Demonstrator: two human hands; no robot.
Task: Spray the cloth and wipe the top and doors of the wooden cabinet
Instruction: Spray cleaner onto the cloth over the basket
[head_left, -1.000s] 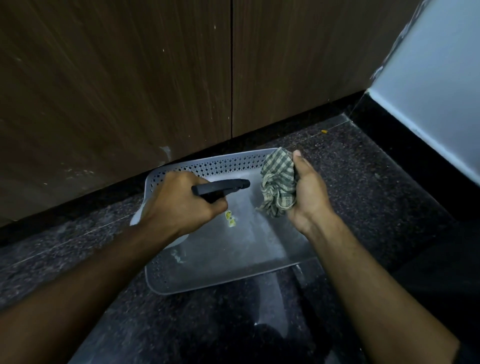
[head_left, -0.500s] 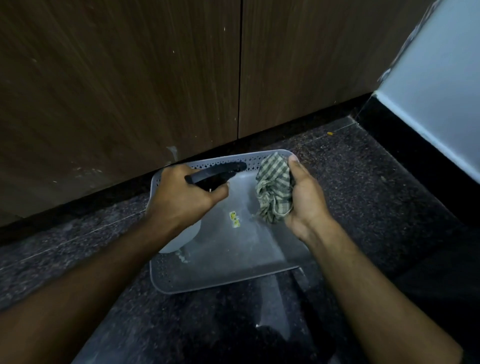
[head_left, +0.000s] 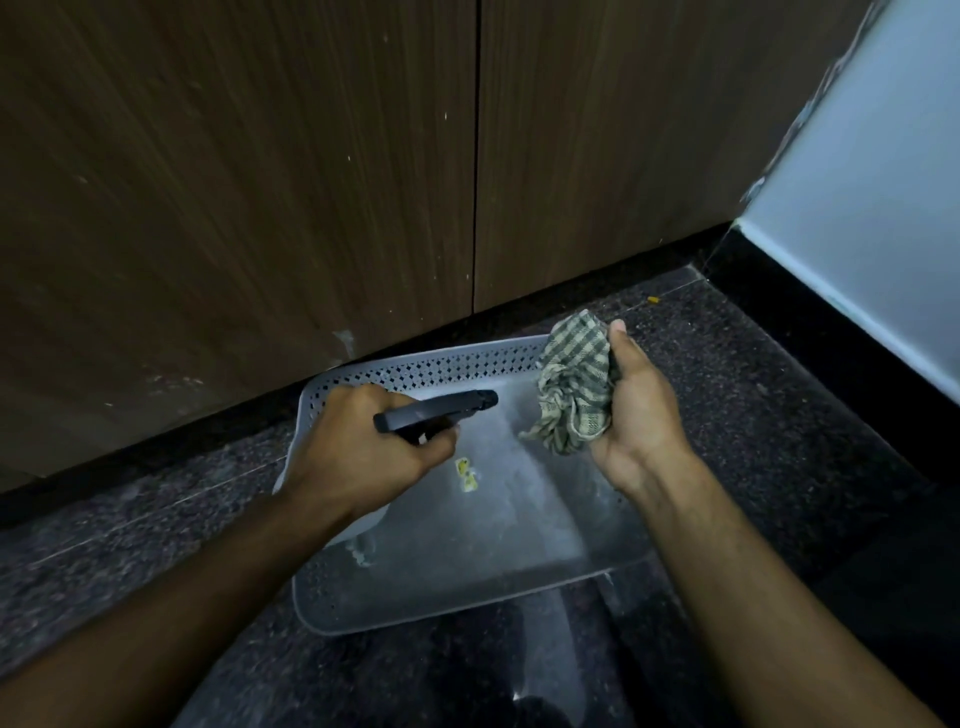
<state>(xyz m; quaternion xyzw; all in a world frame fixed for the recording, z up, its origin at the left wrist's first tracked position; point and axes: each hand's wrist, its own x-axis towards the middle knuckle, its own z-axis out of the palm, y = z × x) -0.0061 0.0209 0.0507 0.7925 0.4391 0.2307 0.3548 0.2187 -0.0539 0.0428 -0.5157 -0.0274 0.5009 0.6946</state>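
Note:
My left hand (head_left: 363, 452) grips a spray bottle with a dark head (head_left: 436, 413), its nozzle pointing right toward the cloth; the pale bottle body shows only a little below my wrist. My right hand (head_left: 639, 415) holds a bunched green-and-white checked cloth (head_left: 574, 387) a short way from the nozzle. Both hands hover over a grey perforated tray (head_left: 431, 371) on the floor. Behind it stand two brown wooden cabinet doors (head_left: 260, 182), with a vertical seam between them.
The floor (head_left: 753, 405) is dark speckled stone with a black plinth under the cabinet. A pale wall (head_left: 872, 234) with a black skirting rises at the right. A small yellow sticker (head_left: 465, 474) lies inside the tray.
My right hand has moved the cloth a little to the right, away from the nozzle. The spray bottle stays level in my left hand. The view has shifted slightly.

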